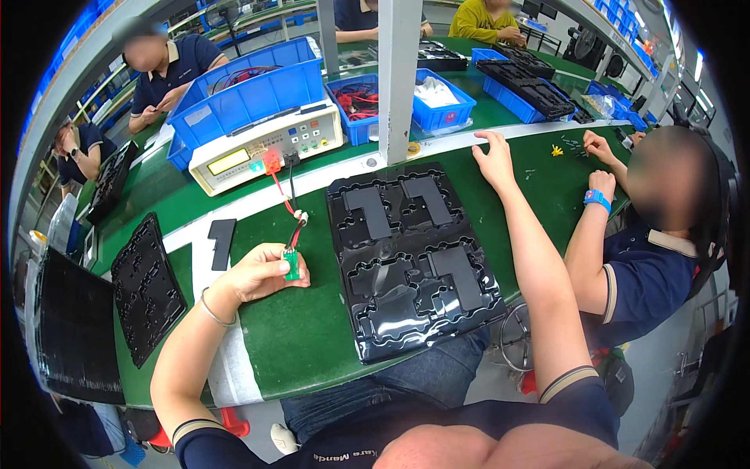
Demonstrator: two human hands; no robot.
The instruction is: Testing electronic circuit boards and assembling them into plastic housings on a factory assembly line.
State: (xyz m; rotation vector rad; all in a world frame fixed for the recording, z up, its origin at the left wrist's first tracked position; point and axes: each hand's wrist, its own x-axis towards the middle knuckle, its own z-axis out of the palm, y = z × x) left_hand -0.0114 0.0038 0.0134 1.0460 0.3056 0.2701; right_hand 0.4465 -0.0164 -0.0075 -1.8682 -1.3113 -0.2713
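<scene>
1. Left hand (269,275) pinches a small green rectangular board (292,266), its long axis running away from the body; right hand (494,156), loosely spread, lies farther off, beyond-right.
2. Right of the grip: glossy black plastic tray (381,291) holding three dark L-shaped pieces (462,281).
3. Beyond the grip: blue plastic bin (266,99) of wires (244,76).

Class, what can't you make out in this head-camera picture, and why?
All in the head view:
Green part: exact kind unclear, too small and partly covered by the left hand.
Upper blue bin: full contents hidden by its front wall.
Yellow pieces: too small to identify.
Green bench: a strip hidden behind the grey post.
</scene>
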